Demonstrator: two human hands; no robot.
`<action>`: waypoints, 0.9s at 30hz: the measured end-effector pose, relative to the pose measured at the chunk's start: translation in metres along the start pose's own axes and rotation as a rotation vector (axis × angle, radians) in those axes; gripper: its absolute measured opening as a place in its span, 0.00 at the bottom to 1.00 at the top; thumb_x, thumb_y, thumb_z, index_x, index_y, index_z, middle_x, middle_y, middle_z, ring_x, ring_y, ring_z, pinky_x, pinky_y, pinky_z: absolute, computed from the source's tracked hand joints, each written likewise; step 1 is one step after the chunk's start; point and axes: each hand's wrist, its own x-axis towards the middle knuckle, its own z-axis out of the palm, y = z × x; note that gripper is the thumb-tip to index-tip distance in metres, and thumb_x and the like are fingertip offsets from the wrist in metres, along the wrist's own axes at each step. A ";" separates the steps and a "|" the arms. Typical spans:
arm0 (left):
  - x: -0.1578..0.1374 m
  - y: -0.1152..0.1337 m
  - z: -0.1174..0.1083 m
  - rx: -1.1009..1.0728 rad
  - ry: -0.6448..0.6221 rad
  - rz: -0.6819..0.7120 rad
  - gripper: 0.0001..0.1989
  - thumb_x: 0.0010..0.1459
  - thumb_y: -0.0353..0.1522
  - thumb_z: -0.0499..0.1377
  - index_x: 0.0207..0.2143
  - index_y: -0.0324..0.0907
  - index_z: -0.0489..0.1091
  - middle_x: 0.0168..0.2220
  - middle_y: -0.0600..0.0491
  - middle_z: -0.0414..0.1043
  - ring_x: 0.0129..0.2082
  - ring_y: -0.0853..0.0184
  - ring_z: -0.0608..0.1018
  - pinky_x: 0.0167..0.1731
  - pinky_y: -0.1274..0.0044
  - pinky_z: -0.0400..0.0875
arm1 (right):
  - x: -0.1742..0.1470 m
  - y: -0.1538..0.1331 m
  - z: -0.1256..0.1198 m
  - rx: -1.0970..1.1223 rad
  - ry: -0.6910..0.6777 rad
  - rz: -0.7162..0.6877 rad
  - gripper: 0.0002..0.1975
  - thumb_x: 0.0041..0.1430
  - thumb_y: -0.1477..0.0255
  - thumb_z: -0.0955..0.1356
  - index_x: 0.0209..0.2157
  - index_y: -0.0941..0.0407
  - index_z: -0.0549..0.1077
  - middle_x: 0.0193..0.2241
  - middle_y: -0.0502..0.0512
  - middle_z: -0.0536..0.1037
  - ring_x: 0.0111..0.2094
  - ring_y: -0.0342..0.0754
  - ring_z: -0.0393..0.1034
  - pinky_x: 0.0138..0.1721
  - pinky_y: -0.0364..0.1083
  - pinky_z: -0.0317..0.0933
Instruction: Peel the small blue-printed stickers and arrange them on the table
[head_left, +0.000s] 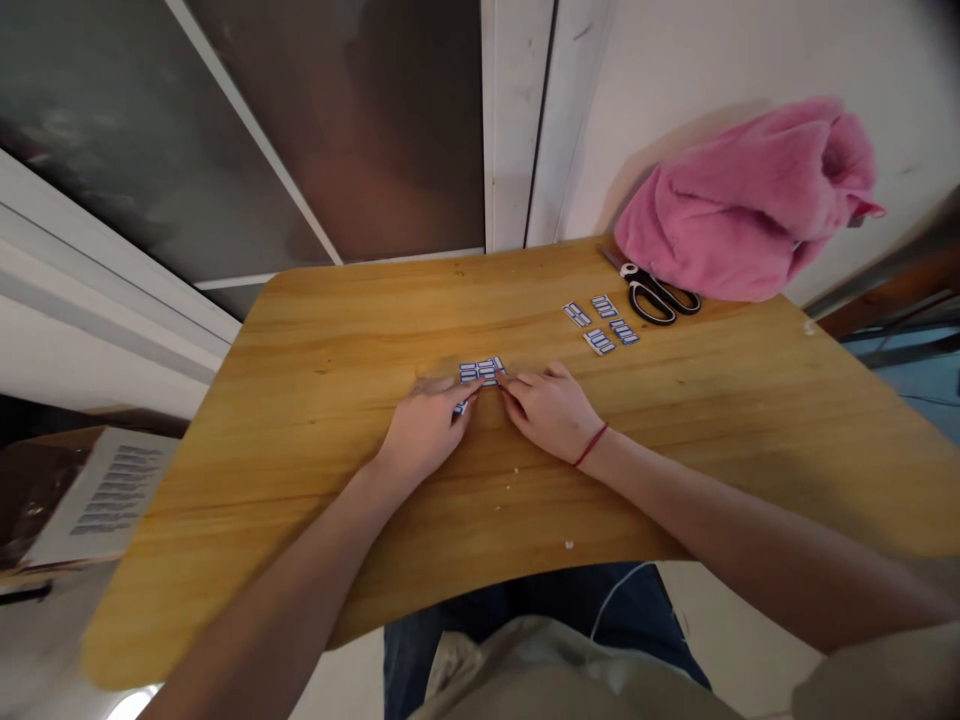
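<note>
A small group of paper pieces (pixel 478 372), white with blue-edged bars printed on them, lies flat on the wooden table between my hands. My left hand (pixel 429 425) rests at the left of the group, fingers stretched out and the index fingertip on the pieces. Part of one piece shows by its thumb, and the hand covers the rest. From the other side, my right hand (pixel 551 408) touches the group's right edge with its index fingertip. Its fingers are loosely bent, with the thumb near the index finger. No piece appears lifted off the table.
Several more printed paper pieces (pixel 600 325) lie apart at the back right. Beside them are black-and-white-handled scissors (pixel 652 292) and a pink plush bundle (pixel 742 205) against the wall. Tiny white scraps (pixel 569 545) dot the wooden table (pixel 337 330). A cardboard box (pixel 112 490) stands at left.
</note>
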 end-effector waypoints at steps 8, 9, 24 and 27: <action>0.000 0.006 0.005 0.113 -0.034 0.028 0.22 0.61 0.30 0.48 0.57 0.43 0.62 0.46 0.47 0.74 0.44 0.61 0.74 0.47 0.70 0.66 | -0.004 -0.008 -0.004 -0.041 -0.060 0.078 0.20 0.64 0.73 0.55 0.52 0.63 0.68 0.36 0.61 0.78 0.33 0.49 0.71 0.38 0.50 0.45; 0.000 0.005 0.003 0.123 -0.032 0.028 0.22 0.60 0.29 0.49 0.57 0.43 0.63 0.46 0.48 0.74 0.44 0.61 0.74 0.47 0.70 0.66 | -0.004 -0.009 -0.004 -0.038 -0.062 0.079 0.21 0.65 0.73 0.55 0.53 0.64 0.67 0.36 0.61 0.78 0.34 0.49 0.71 0.38 0.50 0.45; 0.002 -0.005 -0.001 0.094 -0.037 0.054 0.22 0.58 0.28 0.49 0.56 0.44 0.64 0.43 0.49 0.74 0.44 0.62 0.73 0.48 0.70 0.65 | -0.003 -0.010 -0.001 -0.005 -0.044 0.084 0.21 0.64 0.72 0.55 0.54 0.63 0.66 0.37 0.60 0.77 0.34 0.49 0.71 0.37 0.49 0.47; 0.001 -0.004 -0.002 -0.005 -0.016 0.025 0.24 0.56 0.27 0.49 0.56 0.46 0.64 0.44 0.49 0.74 0.43 0.62 0.73 0.48 0.69 0.64 | -0.003 -0.008 -0.002 -0.009 -0.025 0.075 0.21 0.63 0.74 0.56 0.56 0.64 0.64 0.37 0.60 0.77 0.33 0.48 0.70 0.36 0.49 0.48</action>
